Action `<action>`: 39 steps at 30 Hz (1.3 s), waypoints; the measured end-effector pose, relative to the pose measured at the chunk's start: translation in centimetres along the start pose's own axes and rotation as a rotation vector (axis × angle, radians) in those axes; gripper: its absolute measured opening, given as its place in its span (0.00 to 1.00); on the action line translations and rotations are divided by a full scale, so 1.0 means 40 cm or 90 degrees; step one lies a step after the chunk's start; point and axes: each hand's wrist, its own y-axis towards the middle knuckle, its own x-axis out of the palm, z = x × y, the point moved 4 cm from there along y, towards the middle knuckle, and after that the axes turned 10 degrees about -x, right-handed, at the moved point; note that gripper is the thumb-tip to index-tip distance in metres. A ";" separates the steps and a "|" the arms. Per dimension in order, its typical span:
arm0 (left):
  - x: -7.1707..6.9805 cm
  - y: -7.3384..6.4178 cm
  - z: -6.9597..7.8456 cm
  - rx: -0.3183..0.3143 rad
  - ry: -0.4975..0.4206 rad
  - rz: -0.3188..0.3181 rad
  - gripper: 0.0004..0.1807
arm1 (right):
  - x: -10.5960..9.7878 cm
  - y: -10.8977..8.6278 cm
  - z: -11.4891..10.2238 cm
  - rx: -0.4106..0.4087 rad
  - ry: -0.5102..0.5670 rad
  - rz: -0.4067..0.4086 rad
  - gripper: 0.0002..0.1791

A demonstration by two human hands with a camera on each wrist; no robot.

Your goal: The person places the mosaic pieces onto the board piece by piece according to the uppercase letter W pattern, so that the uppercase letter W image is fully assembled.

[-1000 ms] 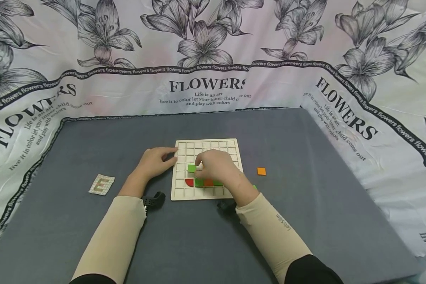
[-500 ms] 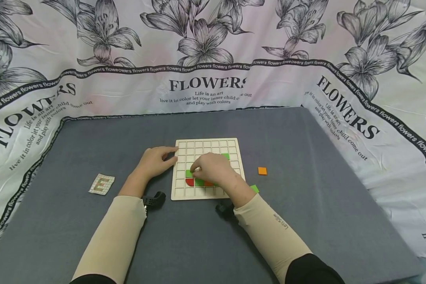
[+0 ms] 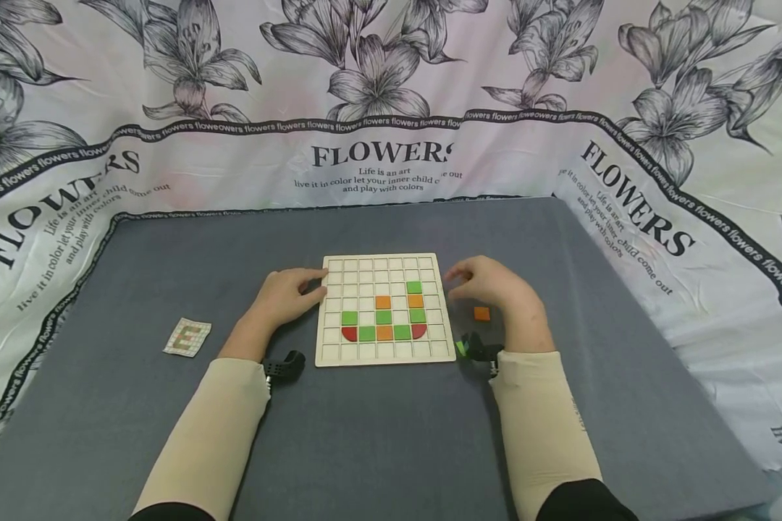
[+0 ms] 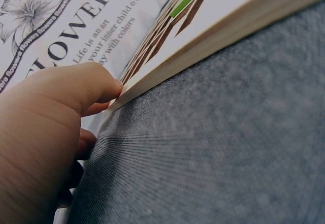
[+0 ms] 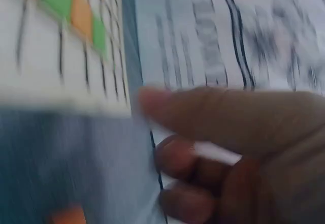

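Observation:
A pale wooden grid board (image 3: pixel 365 358) lies on the grey table, bearing green, orange and red pieces. At its left edge my left hand (image 3: pixel 279 298) rests, fingertips touching the wood; the left wrist view shows a fingertip (image 4: pixel 112 88) right at the board's rim. My right hand (image 3: pixel 495 284) is just right of the board, fingers loosely bent and nothing held. Below it on the cloth sits a loose orange square (image 3: pixel 481 313). A green piece (image 3: pixel 460 349) near the board's lower right corner is partly hidden by the wrist camera. A green square (image 3: pixel 349 318) stands above a red quarter-round (image 3: pixel 350 333).
A small card (image 3: pixel 187 338) with a grid pattern lies on the left of the grey tabletop (image 3: pixel 378 441). Behind the table hangs a white cloth (image 3: pixel 234 170) printed with flowers and lettering. A black wrist camera (image 3: pixel 287 366) sits under the left wrist.
My right hand has moved from over the board to its right side, uncovering the coloured pieces. The left green square sits slightly lower, just above the red quarter-round. My left hand has stayed put.

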 end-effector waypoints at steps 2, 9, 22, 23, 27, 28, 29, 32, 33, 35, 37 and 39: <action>-0.004 0.000 -0.001 -0.003 0.000 0.001 0.26 | -0.017 -0.027 0.044 0.056 0.015 -0.019 0.22; -0.008 0.003 -0.002 0.005 -0.005 0.004 0.26 | -0.025 -0.064 0.125 0.105 0.079 -0.074 0.18; -0.016 -0.001 -0.012 -0.008 -0.008 0.016 0.26 | -0.048 -0.006 0.120 -0.004 -0.003 0.126 0.15; -0.017 -0.002 -0.012 -0.009 -0.009 0.017 0.26 | -0.052 -0.006 0.097 -0.018 -0.004 0.135 0.15; -0.018 -0.002 -0.013 -0.007 -0.007 0.019 0.26 | -0.058 0.002 -0.015 -0.079 -0.008 0.147 0.14; -0.018 -0.002 -0.013 -0.005 -0.008 0.019 0.26 | -0.054 0.006 -0.044 -0.092 -0.012 0.145 0.14; -0.018 -0.002 -0.012 -0.002 -0.010 0.019 0.26 | -0.047 0.011 -0.073 -0.102 -0.017 0.141 0.14; -0.014 0.000 -0.011 0.007 -0.007 0.021 0.25 | -0.003 0.039 -0.149 -0.124 -0.031 0.124 0.14; -0.012 0.000 -0.010 0.008 -0.005 0.020 0.25 | 0.019 0.051 -0.172 -0.130 -0.042 0.112 0.14; -0.008 0.001 -0.010 0.009 -0.001 0.016 0.25 | 0.069 0.078 -0.211 -0.133 -0.064 0.082 0.14; -0.004 0.000 -0.009 0.010 0.003 0.010 0.26 | 0.120 0.105 -0.240 -0.137 -0.096 0.048 0.14; -0.002 0.002 -0.006 0.012 0.001 0.006 0.26 | 0.162 0.128 -0.261 -0.134 -0.132 0.018 0.15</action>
